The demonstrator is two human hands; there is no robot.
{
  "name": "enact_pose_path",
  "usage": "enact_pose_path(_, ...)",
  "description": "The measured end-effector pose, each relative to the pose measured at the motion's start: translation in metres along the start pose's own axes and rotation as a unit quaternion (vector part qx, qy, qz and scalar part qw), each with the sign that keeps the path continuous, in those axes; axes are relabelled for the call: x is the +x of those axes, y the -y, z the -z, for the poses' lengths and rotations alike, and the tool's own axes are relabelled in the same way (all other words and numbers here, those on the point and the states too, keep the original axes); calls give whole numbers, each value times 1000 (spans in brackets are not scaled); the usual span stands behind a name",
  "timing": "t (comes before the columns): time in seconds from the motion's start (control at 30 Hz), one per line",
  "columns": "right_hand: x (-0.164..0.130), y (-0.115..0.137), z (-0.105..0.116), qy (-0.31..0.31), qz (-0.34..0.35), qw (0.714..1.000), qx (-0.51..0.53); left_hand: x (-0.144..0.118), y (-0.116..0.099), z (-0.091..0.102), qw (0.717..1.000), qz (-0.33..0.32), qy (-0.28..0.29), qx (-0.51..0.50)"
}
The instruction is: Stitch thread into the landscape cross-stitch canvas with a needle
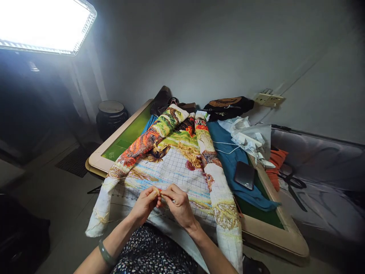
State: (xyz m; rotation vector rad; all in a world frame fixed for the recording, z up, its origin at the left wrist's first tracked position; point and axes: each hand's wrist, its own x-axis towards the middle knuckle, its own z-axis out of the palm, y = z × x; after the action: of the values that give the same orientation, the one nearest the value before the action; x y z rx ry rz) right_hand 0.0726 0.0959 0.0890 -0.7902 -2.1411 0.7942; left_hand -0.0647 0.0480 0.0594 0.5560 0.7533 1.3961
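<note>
Closest to the camera, a dark speckled garment (151,253) covers the person's lap, and both forearms rise from it toward the middle of the view. On the left wrist sits a green bangle (106,254). The left hand (145,205) and the right hand (179,205) meet fingertip to fingertip, each pinched shut on something very small and pale yellow, probably a thread (159,193); it is too fine to say more. Both hands rest just over the near, unstitched part of a large cross-stitch cloth (173,167), whose white grid shows around them.

That cloth drapes off the near edge of the surface (288,243) onto the lap. Its two sides are rolled up: the left roll (142,146) shows orange and green stitching, the right roll (213,171) runs down past the right forearm. Between the rolls lies stitched colour in yellow, green and red.

Under the cloth a teal fabric (228,156) spreads to the right, and a dark phone (244,175) lies on it. Beyond the phone sits a crumpled white bag (248,135) with a thin white cable beside it. A black bag (228,106) lies at the far edge near a wall socket (269,99). Scissors (293,182) lie on the grey couch to the right. A bright lamp panel (42,24) glares at upper left, above a dark pot (111,114) on the floor.
</note>
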Motion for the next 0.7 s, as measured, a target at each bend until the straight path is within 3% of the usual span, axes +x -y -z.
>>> enact_pose_path(0.7,-1,1,-1,5,14,998,-65,1,2,2,1000,4,0,-4)
